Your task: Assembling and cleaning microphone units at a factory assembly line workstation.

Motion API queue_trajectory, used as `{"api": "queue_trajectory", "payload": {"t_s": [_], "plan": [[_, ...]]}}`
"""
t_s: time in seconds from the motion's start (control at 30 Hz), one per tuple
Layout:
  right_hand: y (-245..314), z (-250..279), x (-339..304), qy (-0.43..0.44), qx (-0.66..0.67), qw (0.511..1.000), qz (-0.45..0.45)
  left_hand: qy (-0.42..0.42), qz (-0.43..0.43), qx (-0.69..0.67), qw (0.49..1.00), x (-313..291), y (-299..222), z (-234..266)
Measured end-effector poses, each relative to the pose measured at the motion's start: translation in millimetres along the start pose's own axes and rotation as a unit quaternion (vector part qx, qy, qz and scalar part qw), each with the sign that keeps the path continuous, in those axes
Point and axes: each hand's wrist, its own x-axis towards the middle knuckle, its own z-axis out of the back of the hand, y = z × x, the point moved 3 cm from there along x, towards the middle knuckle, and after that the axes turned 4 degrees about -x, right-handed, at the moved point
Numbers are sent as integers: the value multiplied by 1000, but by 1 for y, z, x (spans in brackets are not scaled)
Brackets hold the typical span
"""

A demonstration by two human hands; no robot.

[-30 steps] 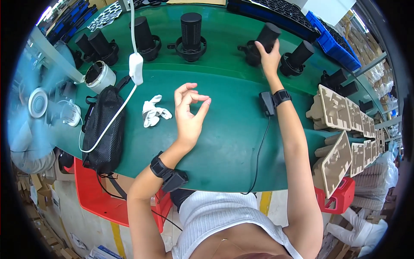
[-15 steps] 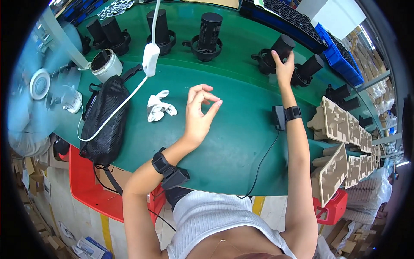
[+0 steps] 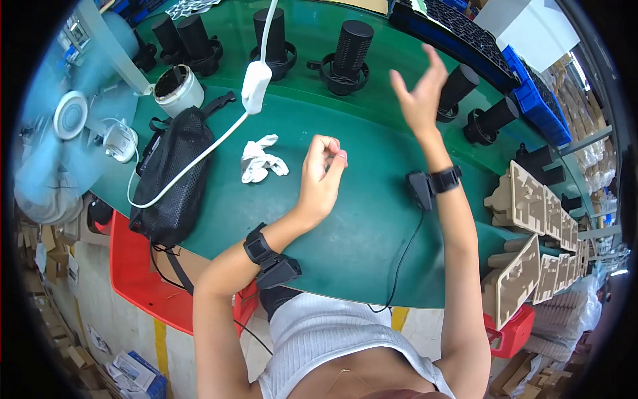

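Note:
My left hand point(image 3: 322, 176) hovers over the middle of the green table with its fingers curled in and the thumb against them; nothing shows in it. Farther off on the right, my right hand point(image 3: 422, 100) is open, thumb and fingers apart, holding nothing. Just beyond it stands a black cylinder on a ring-shaped base point(image 3: 460, 85), its base partly hidden by the hand. Similar black cylinders stand along the far side: a perforated one point(image 3: 352, 50) left of my right hand, and another point(image 3: 500, 113) to its right. White crumpled gloves point(image 3: 262, 159) lie left of my left hand.
A black mesh bag point(image 3: 176, 176) lies on the left by a white tub point(image 3: 179, 93). A white cable with an inline switch point(image 3: 255, 86) hangs across the view. A blurred blue fan point(image 3: 70, 116) is at far left. Moulded cardboard trays point(image 3: 525, 199) stand on the right, below a blue crate point(image 3: 541, 100).
My right hand has let go of the black cylinder and drawn slightly left of it, fingers spread. The fingers of my left hand have curled in more. The whole view has shifted a little.

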Motion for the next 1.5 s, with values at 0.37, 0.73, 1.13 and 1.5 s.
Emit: {"api": "queue_trajectory", "payload": {"t_s": [0.37,0.73,1.13,1.5], "plan": [[-7,-87,-2,142,251,935,-206,32,-5,7,999,0,0,-11],[26,-5,-98,154,698,409,-567,157,-252,404,865,7,-32,-18],[23,-11,-117,164,704,406,-559,187,-165,442,861,3,-12,-24],[25,-8,-118,156,686,429,-567,195,-224,449,842,0,-15,-24]]}}
